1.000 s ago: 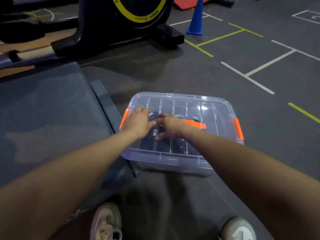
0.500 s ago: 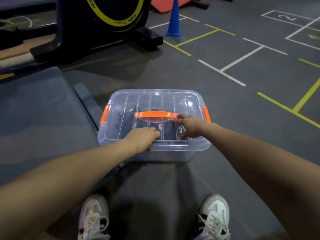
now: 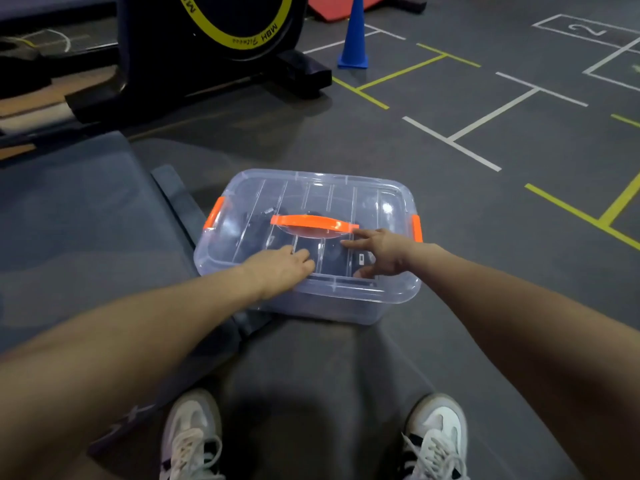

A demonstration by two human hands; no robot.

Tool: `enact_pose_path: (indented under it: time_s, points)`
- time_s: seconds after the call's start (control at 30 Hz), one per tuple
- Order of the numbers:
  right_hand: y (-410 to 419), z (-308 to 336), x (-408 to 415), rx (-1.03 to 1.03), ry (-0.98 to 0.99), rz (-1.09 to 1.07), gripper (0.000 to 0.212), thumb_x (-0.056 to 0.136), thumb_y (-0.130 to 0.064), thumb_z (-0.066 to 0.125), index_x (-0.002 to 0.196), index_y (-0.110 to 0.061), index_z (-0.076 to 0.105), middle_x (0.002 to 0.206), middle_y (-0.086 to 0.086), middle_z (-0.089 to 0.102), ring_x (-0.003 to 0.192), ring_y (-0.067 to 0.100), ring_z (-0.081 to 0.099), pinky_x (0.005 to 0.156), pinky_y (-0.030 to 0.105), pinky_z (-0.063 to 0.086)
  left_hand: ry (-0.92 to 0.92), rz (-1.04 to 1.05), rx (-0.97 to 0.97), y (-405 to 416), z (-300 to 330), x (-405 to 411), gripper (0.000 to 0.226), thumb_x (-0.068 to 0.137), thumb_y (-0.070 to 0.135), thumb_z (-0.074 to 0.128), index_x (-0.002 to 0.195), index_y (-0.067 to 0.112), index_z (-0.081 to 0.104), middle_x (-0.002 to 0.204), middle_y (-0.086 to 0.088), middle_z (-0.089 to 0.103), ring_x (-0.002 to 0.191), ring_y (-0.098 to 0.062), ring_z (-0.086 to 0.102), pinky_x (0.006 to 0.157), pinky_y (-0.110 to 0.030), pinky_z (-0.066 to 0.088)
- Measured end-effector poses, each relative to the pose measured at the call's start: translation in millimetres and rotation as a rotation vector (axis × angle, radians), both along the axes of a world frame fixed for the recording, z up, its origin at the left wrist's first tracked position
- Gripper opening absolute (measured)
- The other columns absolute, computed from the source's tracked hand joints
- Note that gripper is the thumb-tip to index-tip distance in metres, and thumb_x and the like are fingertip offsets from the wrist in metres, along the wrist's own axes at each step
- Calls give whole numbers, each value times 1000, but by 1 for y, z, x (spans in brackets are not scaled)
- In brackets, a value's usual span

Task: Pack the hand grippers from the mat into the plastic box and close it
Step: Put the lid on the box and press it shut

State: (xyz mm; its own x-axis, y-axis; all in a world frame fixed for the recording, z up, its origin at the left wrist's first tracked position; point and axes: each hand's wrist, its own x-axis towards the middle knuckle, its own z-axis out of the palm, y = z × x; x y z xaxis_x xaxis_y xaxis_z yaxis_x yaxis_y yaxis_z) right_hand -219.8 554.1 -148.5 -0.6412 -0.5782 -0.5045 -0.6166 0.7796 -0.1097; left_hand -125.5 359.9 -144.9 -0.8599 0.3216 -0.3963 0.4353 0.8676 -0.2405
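A clear plastic box (image 3: 374,199) sits on the dark floor with its lid on. An orange handle (image 3: 311,222) lies across the lid, and orange latches show at the left end (image 3: 214,212) and the right end (image 3: 416,228). Dark hand grippers (image 3: 256,223) show dimly through the lid, inside the box. My left hand (image 3: 282,268) rests flat on the near part of the lid. My right hand (image 3: 379,251) lies on the lid just right of the handle, fingers spread. Neither hand holds anything.
A grey mat (image 3: 79,220) lies to the left, its edge touching the box. An exercise bike (image 3: 214,39) stands behind, and a blue cone (image 3: 354,36) further back. White and yellow lines mark the floor on the right. My two shoes (image 3: 194,434) are at the bottom.
Both hands slid from the middle of the lid toward its near side, uncovering the orange handle. The view has pulled back, so my shoes now show.
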Motion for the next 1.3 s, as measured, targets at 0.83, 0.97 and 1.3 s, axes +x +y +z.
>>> enact_pose_path:
  time_s: [0.83,0.97,1.3]
  points:
    - [-111,-17,-31,-163,7,-63,65,90,-42,54,147,-32,24,159,-7,15,143,24,27,115,44,29,46,255,187,-64,-1,-48,35,83,7,59,116,12,46,119,-8,43,115,-26,50,84,-40,46]
    - [-77,-19,-37,-249,94,-151,52,88,-32,58,138,-24,44,150,-1,34,135,25,39,108,39,39,-33,355,433,-19,-6,-35,50,75,23,67,119,12,47,120,-10,43,115,-27,45,93,-33,41]
    - [-53,-14,-30,-175,93,-55,40,95,-30,44,134,-20,47,140,5,43,126,29,46,101,39,40,95,521,378,43,-14,-35,51,86,32,62,128,9,42,134,-11,44,128,-29,42,97,-45,42]
